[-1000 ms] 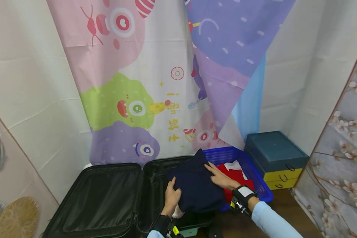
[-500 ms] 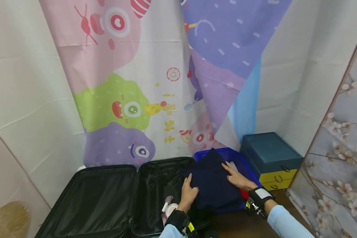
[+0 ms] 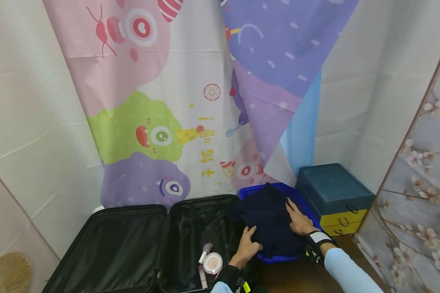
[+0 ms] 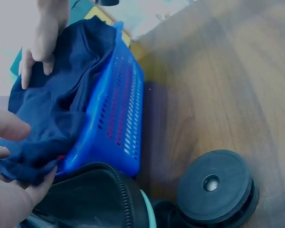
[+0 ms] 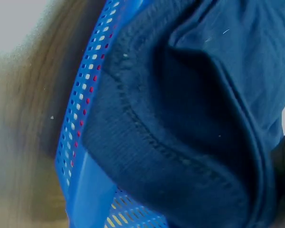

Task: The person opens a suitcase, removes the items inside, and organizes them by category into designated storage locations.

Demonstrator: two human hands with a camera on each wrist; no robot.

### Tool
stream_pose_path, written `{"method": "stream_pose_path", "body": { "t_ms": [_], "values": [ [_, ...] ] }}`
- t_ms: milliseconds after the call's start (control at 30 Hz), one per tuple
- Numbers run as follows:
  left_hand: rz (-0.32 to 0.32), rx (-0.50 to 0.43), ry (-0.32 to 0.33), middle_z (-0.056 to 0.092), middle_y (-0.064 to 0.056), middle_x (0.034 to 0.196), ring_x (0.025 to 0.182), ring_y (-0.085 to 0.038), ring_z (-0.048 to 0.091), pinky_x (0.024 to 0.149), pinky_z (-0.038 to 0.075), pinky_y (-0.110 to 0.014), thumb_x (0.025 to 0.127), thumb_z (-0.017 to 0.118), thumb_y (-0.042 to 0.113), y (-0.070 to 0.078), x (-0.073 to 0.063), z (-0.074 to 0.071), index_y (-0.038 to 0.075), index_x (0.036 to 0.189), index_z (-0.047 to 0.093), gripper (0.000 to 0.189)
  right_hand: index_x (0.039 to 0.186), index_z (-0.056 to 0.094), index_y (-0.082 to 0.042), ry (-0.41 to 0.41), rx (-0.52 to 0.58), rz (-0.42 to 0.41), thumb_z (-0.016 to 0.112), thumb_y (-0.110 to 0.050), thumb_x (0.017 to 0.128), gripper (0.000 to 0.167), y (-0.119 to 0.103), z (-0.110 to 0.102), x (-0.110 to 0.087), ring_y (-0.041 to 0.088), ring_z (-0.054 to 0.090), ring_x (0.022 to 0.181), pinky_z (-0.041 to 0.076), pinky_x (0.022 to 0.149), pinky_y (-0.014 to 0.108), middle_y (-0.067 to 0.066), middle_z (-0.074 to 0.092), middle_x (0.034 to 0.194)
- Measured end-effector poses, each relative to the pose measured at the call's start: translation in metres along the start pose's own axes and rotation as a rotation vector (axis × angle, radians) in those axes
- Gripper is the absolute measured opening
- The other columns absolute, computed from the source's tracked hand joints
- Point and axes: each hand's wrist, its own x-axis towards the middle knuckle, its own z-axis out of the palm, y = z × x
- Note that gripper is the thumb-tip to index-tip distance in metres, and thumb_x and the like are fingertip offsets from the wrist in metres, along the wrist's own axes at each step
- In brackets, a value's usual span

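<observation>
A folded navy garment [image 3: 275, 221] with a stitched seam lies over the blue perforated basket [image 3: 306, 203], covering most of its contents. My left hand [image 3: 246, 248] holds its near left edge; in the left wrist view, cloth sits between the left thumb [image 4: 35, 192] and the fingers. My right hand [image 3: 300, 219] rests on the garment's right side with its fingers extended. The right wrist view shows the garment's folded edge over the basket wall [image 5: 83, 104], but little of the right hand.
An open black suitcase [image 3: 128, 244] lies left of the basket. A compact [image 3: 212, 263] and makeup brushes [image 3: 202, 276] lie in its right half. A teal and yellow drawer box [image 3: 335, 189] stands behind right. One suitcase wheel [image 4: 213, 185] shows on the wooden surface [image 4: 218, 95].
Both hands have carried the navy garment rightward from over the suitcase and lowered it onto the basket. The compact and brushes have come into view, and the red cloth is covered.
</observation>
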Motion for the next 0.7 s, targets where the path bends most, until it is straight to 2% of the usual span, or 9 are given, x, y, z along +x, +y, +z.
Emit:
{"method": "stream_pose_path", "body": {
  "t_ms": [33, 67, 167, 267, 300, 467, 533, 700],
  "values": [
    [-0.003, 0.01, -0.022, 0.028, -0.034, 0.15, 0.138, -0.052, 0.026, 0.108, 0.025, -0.06, 0.063, 0.057, -0.009, 0.0, -0.001, 0.001, -0.013, 0.14, 0.044, 0.078, 0.152, 0.028, 0.005, 0.007, -0.011, 0.016, 0.055, 0.01, 0.08, 0.077, 0.001, 0.0, 0.0, 0.05, 0.05, 0.118, 0.049, 0.067, 0.052, 0.02, 0.012, 0.162],
    [-0.004, 0.024, -0.042, 0.029, -0.035, 0.149, 0.137, -0.053, 0.027, 0.108, 0.025, -0.06, 0.063, 0.058, -0.008, 0.0, -0.001, 0.001, -0.015, 0.139, 0.044, 0.077, 0.152, 0.028, 0.005, 0.013, -0.02, 0.029, 0.055, 0.009, 0.08, 0.077, 0.001, 0.0, 0.0, 0.05, 0.05, 0.118, 0.049, 0.071, 0.055, 0.02, 0.012, 0.162],
    [-0.017, 0.065, -0.068, 0.035, -0.036, 0.145, 0.136, -0.051, 0.03, 0.109, 0.025, -0.059, 0.065, 0.06, -0.005, 0.0, -0.003, 0.003, -0.016, 0.139, 0.042, 0.077, 0.153, 0.027, 0.004, 0.013, -0.036, 0.063, 0.057, 0.007, 0.082, 0.078, 0.003, 0.003, 0.0, 0.048, 0.056, 0.104, 0.048, 0.07, 0.057, 0.019, 0.01, 0.162],
    [-0.022, 0.079, -0.073, 0.038, -0.036, 0.142, 0.134, -0.051, 0.033, 0.109, 0.027, -0.058, 0.065, 0.061, -0.005, 0.004, -0.005, 0.002, -0.019, 0.139, 0.04, 0.078, 0.152, 0.026, 0.005, 0.01, -0.049, 0.081, 0.058, 0.007, 0.081, 0.078, 0.005, 0.007, -0.001, 0.043, 0.059, 0.096, 0.048, 0.064, 0.052, 0.02, 0.01, 0.162],
    [-0.026, 0.074, -0.069, 0.039, -0.036, 0.142, 0.134, -0.05, 0.033, 0.109, 0.026, -0.058, 0.065, 0.061, -0.005, 0.005, -0.005, 0.002, -0.019, 0.139, 0.039, 0.079, 0.152, 0.026, 0.006, 0.008, -0.052, 0.093, 0.059, 0.007, 0.081, 0.079, 0.007, 0.009, -0.002, 0.041, 0.059, 0.089, 0.047, 0.06, 0.049, 0.021, 0.009, 0.162],
    [-0.011, 0.059, -0.069, 0.039, -0.037, 0.142, 0.134, -0.051, 0.033, 0.109, 0.026, -0.058, 0.064, 0.061, -0.008, 0.007, -0.006, 0.003, -0.022, 0.137, 0.04, 0.077, 0.152, 0.024, 0.008, 0.014, -0.065, 0.169, 0.059, 0.007, 0.081, 0.079, 0.017, 0.019, -0.004, 0.032, 0.053, 0.066, 0.043, 0.056, 0.046, 0.021, 0.004, 0.162],
    [-0.013, 0.063, -0.076, 0.039, -0.036, 0.143, 0.135, -0.05, 0.033, 0.109, 0.027, -0.057, 0.065, 0.06, -0.007, 0.007, -0.005, 0.004, -0.021, 0.137, 0.04, 0.076, 0.152, 0.024, 0.007, 0.028, -0.101, 0.155, 0.061, 0.009, 0.081, 0.08, 0.022, 0.022, -0.006, 0.028, 0.052, 0.061, 0.041, 0.054, 0.044, 0.02, 0.005, 0.162],
    [-0.015, 0.079, -0.111, 0.044, -0.032, 0.141, 0.129, -0.047, 0.043, 0.104, 0.036, -0.054, 0.067, 0.062, -0.006, 0.007, -0.004, 0.004, -0.021, 0.135, 0.043, 0.072, 0.151, 0.032, 0.003, 0.095, -0.26, 0.033, 0.059, 0.018, 0.08, 0.078, 0.032, 0.027, -0.009, 0.027, 0.051, 0.061, 0.04, 0.048, 0.039, 0.018, 0.012, 0.162]
  ]
}}
